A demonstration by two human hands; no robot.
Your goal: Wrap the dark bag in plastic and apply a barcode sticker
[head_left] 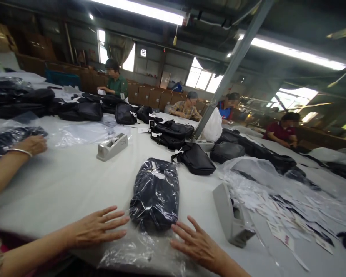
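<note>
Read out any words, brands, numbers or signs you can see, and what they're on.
Nothing is clear enough to quote.
White card at right: reddish lettering, too blurred.
Farther tape dispenser: small dark mark, too small.
Dark hang tag by the piled bags: too small to read.

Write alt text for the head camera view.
A left hand and a right hand, fingers spread, flank the near end of a plastic-wrapped dark bag on a pale table. Black bags, loose clear plastic and two grey tape dispensers lie around; a co-worker's hand is at left, with more people beyond.
</note>
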